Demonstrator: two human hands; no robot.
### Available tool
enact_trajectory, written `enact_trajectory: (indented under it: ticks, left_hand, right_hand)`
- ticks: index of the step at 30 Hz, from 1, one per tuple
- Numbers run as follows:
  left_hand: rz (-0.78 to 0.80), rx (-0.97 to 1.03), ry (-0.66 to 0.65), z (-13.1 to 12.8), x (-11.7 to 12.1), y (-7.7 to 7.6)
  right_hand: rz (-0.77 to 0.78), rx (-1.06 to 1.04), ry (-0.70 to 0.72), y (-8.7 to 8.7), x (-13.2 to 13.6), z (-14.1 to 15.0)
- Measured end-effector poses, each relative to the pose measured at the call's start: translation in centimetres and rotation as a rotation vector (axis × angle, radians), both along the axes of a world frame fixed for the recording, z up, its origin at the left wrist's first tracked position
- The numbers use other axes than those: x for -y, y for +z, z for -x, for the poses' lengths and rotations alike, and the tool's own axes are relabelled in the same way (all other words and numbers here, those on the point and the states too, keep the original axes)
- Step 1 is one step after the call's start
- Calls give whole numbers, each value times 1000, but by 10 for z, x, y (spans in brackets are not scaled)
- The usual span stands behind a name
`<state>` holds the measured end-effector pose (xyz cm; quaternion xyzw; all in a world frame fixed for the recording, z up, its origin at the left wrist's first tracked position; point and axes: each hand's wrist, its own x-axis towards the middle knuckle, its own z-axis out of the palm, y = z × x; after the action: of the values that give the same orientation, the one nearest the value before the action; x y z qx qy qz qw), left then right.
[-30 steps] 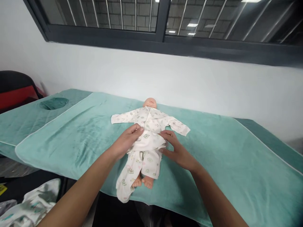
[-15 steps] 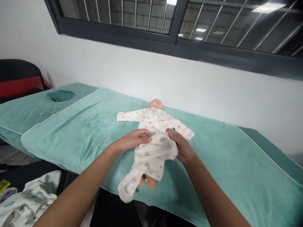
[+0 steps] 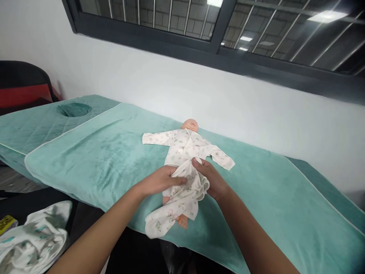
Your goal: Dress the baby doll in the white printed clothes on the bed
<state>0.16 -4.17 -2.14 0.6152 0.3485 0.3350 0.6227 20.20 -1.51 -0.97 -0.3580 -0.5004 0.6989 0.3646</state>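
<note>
Pinkish beige on the baby doll; white with small scattered prints on the shirt; white again, dotted with green and pink motifs, on the trousers. Pale teal, edged in white, on the sheet; deeper teal with diamond quilting on the massage bed.

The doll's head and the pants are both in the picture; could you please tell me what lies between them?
Between the doll's head and the pants lies the patterned shirt, as the head view shows.
</note>
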Motion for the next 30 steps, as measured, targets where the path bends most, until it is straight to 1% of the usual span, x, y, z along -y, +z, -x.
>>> enact_trajectory:
  ticks: [2,3,4,6,7,8,10,12,13,14,15,16,17,19,20,21,22,24,26,27,28,29,30]
  left_hand:
    - [96,171,189,-3,1,-5]
    - [140,271,282,-6,0,-8]
    - [178,359,347,-9,-1,-11]
    - [243,471,400,-14,-1,-14]
    - [276,495,408,-15,-1,-14]
    - [308,501,412,-15,0,-14]
    - [347,452,371,-11,3,-12]
    - [344,331,221,-4,5,-9]
    - [331,274,141,-1,6,-8]
    - [319,244,91,0,6,-7]
    - [313,253,85,0,5,-8]
    - [314,297,120,-2,4,-9]
    - [317,364,176,-5,3,-12]
    - [319,489,265,-11,1,-18]
    - [321,522,285,-14,0,-20]
    - [326,531,300,-15,0,-22]
    - [338,521,313,-15,1,-23]
    - [372,474,288,-12,3,-22]
    - [388,397,172,-6,6,-18]
    - [389,358,108,-4,7,-15]
    - [387,335,72,-3,8,-14]
    - [381,337,76,-4,9,-13]
    - [374,365,117,-5,9,-14]
  right_hand:
    - [-7,52,71,0,-1,1]
    - [-30,133,140,2,-1,1]
    - [-59,242,225,5,-1,1]
    - [-106,452,390,10,-1,0]
    - [-112,504,427,12,0,1]
    - [-102,498,410,13,0,1]
    - [-54,334,259,11,-1,4]
    - [6,125,85,5,-3,6]
    - [27,55,29,2,-4,6]
    - [39,22,9,-1,-6,6]
    - [44,25,29,-2,-6,5]
    - [44,56,88,-2,-7,4]
    - [39,106,179,-1,-7,3]
    - [23,219,406,3,-6,0]
    - [15,266,490,6,-5,-1]
    - [9,291,521,8,-4,-2]
    - [8,288,493,8,-4,-3]
    - [22,206,334,5,-4,-4]
    - [44,75,182,-3,-4,-5]
    - [50,14,138,-7,-5,-5]
    - [53,-31,108,-11,-5,-5]
    - [54,-60,86,-14,-5,-5]
    - [54,-70,77,-15,-5,-6]
